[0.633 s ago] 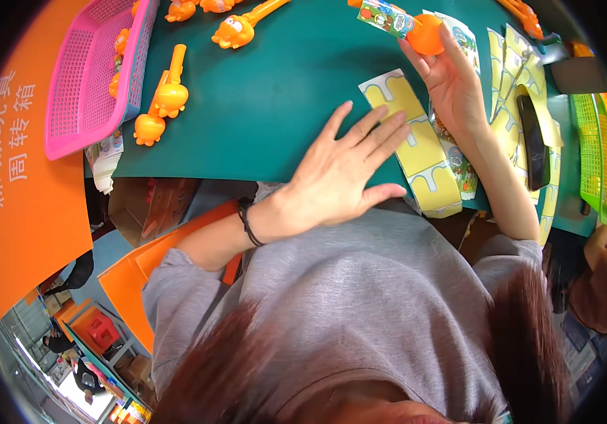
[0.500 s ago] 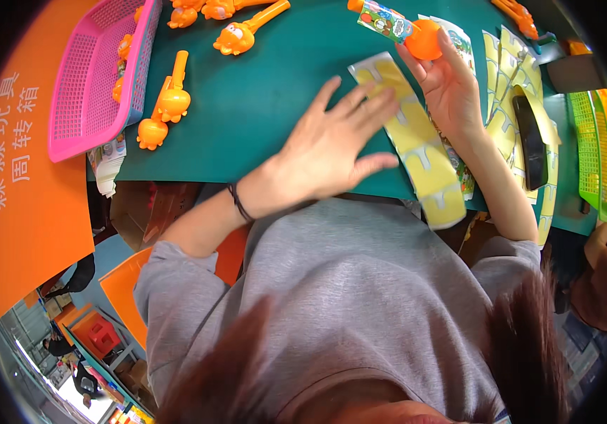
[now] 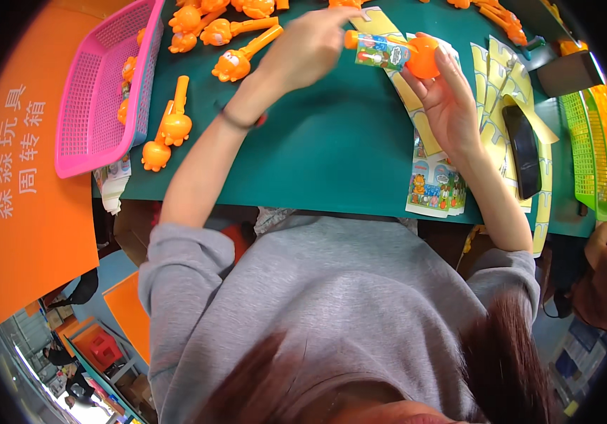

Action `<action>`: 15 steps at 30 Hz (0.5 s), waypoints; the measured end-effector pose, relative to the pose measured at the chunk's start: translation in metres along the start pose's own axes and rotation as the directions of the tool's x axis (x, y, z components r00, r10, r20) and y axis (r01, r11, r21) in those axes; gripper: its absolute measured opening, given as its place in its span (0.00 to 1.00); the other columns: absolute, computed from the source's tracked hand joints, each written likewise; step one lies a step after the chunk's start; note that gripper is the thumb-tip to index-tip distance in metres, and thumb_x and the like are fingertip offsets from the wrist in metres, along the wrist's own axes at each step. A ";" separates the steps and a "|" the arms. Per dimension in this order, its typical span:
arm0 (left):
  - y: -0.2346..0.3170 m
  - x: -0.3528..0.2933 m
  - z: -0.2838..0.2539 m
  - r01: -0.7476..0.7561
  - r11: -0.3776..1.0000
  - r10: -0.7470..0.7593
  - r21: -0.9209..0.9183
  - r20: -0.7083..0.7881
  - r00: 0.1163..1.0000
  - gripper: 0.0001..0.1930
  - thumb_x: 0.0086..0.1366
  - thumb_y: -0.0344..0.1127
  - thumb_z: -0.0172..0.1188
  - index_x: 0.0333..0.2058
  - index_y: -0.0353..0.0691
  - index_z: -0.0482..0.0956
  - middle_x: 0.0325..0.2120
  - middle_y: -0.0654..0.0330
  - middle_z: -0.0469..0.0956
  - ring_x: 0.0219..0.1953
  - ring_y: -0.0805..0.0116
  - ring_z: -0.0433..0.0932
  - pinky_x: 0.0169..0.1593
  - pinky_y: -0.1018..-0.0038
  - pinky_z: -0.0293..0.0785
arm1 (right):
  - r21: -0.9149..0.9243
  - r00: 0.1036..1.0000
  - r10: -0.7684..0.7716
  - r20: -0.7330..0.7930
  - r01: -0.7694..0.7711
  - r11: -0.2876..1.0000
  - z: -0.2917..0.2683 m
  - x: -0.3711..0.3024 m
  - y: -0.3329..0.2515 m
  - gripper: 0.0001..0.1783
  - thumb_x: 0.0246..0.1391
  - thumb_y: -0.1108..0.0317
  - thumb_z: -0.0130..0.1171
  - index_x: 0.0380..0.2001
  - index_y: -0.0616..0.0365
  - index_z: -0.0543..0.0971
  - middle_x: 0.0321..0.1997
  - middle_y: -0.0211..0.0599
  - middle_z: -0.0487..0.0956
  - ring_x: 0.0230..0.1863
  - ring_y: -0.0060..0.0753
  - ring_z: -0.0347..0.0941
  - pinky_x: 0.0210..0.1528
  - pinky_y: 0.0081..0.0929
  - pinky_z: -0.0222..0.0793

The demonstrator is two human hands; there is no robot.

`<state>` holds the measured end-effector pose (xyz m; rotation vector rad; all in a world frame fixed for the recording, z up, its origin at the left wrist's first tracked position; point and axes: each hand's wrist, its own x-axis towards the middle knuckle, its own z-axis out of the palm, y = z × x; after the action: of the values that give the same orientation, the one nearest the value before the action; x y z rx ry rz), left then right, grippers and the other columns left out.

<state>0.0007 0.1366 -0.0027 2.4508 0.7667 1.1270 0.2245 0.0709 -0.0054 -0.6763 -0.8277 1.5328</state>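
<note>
- Nearest, right of centre in the frame: colourful sticker sheets [image 3: 431, 191] lie at the front edge of the green desk [image 3: 296, 155], beside the right forearm.
- Just above them, the right hand [image 3: 448, 106] comes up from the lower right, wrist fairly straight, palm turned inward; its grip is clamped on the round end of an orange toy [image 3: 425, 56], raised at the upper right of centre.
- The toy's handle points left, a printed label around it; the step in hand seems to be labelling.
- Farther up, the left hand [image 3: 307, 53] reaches from the lower left, forearm slanting, index finger stretched rightward; blur means I cannot tell whether its grip holds anything.
- That fingertip is near the upper end of a yellow backing strip [image 3: 423, 131]; the next move probably calls for a steady toy and a light fingertip there.
- Farthest, upper left: other orange toys [image 3: 233, 65].
</note>
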 end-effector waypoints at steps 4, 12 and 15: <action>0.055 -0.031 -0.043 0.407 0.703 -0.518 -0.583 -0.029 0.855 0.18 0.68 0.41 0.58 0.53 0.40 0.78 0.47 0.53 0.80 0.51 0.63 0.76 0.57 0.65 0.69 | -0.177 0.983 -0.089 0.158 0.117 0.977 0.006 -0.007 -0.005 0.22 0.65 0.61 0.55 0.57 0.63 0.70 0.55 0.43 0.73 0.57 0.37 0.73 0.59 0.38 0.74; 0.082 -0.062 -0.010 0.197 0.980 -0.190 -0.033 -0.455 0.870 0.17 0.51 0.28 0.75 0.41 0.35 0.85 0.37 0.58 0.84 0.39 0.73 0.81 0.45 0.79 0.76 | -0.426 0.954 -0.065 0.293 0.191 0.885 0.022 -0.021 -0.005 0.24 0.68 0.62 0.47 0.61 0.65 0.66 0.60 0.54 0.72 0.61 0.41 0.70 0.54 0.33 0.75; 0.070 -0.057 -0.008 0.157 0.931 0.075 0.329 -0.594 0.801 0.21 0.45 0.34 0.78 0.40 0.39 0.84 0.30 0.60 0.85 0.38 0.67 0.82 0.39 0.76 0.77 | -0.442 0.965 -0.028 0.261 0.145 0.885 0.020 -0.023 -0.005 0.24 0.68 0.62 0.47 0.61 0.65 0.66 0.59 0.55 0.72 0.60 0.41 0.71 0.54 0.33 0.76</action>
<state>-0.0131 0.0470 0.0039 2.3238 1.3094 1.9414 0.2142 0.0461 0.0093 -0.7822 -1.4229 1.3631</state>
